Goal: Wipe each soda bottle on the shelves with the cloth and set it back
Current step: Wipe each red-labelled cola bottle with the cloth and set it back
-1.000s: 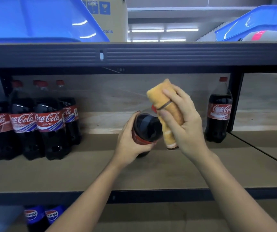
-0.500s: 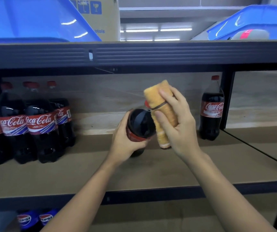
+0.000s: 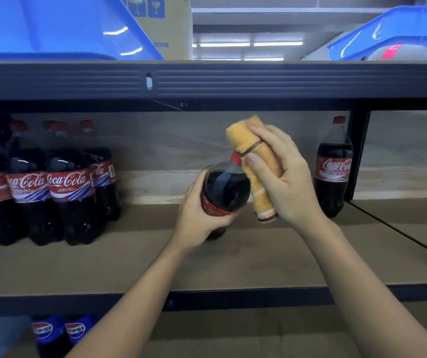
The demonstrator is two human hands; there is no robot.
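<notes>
Partly hidden by the left hand (image 3: pixel 202 215), the held Coca-Cola bottle (image 3: pixel 226 192) tilts above the shelf (image 3: pixel 233 262); its grip curls round the label. Right hand (image 3: pixel 284 177) clutches the orange cloth (image 3: pixel 256 166) against the neck. Five Coca-Cola bottles stand left, one cropped; one stands right (image 3: pixel 332 171). Two Pepsi bottles (image 3: pixel 60 332) below, cut off.

The cloth (image 3: pixel 255 161) is orange-yellow with a dark brown stripe and a paler band near its lower end. The held bottle (image 3: pixel 224 195) holds near-black soda, with a red cap and red label. The left bottles (image 3: pixel 67 187) wear red labels with white script and blue-white stripes. The shelf (image 3: pixel 129 264) is tan with a black frame; the bins (image 3: pixel 52 27) above are blue.
</notes>
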